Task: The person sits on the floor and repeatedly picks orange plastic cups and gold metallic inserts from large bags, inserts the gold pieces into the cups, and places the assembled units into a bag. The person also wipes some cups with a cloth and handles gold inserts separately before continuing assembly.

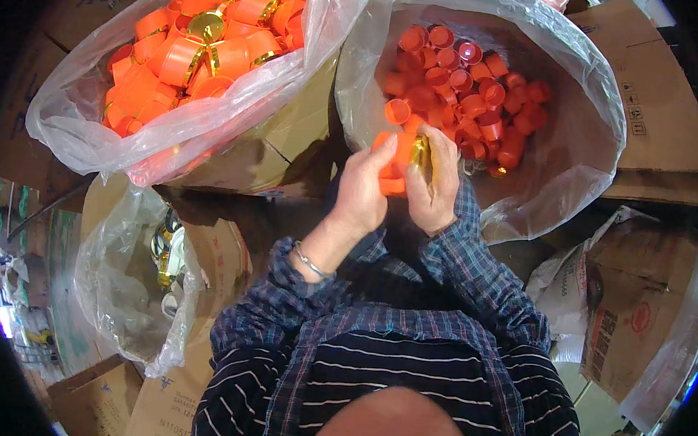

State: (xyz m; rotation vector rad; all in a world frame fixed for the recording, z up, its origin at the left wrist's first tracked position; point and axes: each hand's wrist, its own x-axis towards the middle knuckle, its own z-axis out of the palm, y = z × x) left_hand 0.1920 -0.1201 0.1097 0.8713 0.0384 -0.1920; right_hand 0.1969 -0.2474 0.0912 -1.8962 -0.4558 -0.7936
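In front of my body, my left hand (363, 189) and my right hand (435, 187) come together around a bright orange plastic cup-shaped part (400, 153). My left thumb and fingers press its left side. On the right, against my right fingers, sits a shiny gold disc-like piece (421, 153); whether it is joined to the orange part I cannot tell. Just beyond my hands lie many small orange-red cups (491, 91), loose inside a clear bag (582, 135). Farther left, bigger orange cups with gold rims (185, 59) fill another bag.
The full bag on the left (309, 66) lines a cardboard box (249, 157). At lower left, a smaller bag-lined box (101, 284) holds dark and gold bits. Cardboard boxes (636, 304) stand at my right, and a flattened carton (655, 100) rises behind.
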